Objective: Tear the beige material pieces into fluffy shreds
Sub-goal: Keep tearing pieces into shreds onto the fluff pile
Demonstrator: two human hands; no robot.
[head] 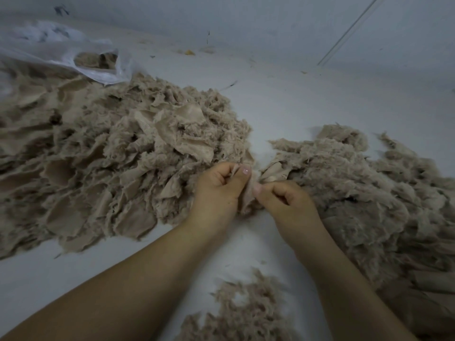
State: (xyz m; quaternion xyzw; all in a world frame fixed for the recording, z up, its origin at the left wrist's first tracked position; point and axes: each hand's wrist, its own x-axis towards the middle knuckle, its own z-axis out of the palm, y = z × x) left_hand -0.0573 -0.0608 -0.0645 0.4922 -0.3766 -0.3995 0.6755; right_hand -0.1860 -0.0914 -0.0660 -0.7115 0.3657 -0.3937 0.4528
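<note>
Between my two hands is one small beige material piece [248, 196]. My left hand [219, 188] pinches its left side with thumb and curled fingers. My right hand [285, 199] pinches its right side, thumb tip against the fabric. The hands sit close together, just above the white floor. A large heap of beige pieces [103, 153], many flat with frayed edges, spreads to the left. A fluffier beige heap [364, 193] lies to the right. A small patch of fluffy shreds [248, 311] lies near me between my forearms.
A white plastic bag [56, 50] with more beige material in its opening lies at the back left. The pale floor [283, 99] runs back to a grey wall [270, 25]. Small bits of debris dot the floor near the wall.
</note>
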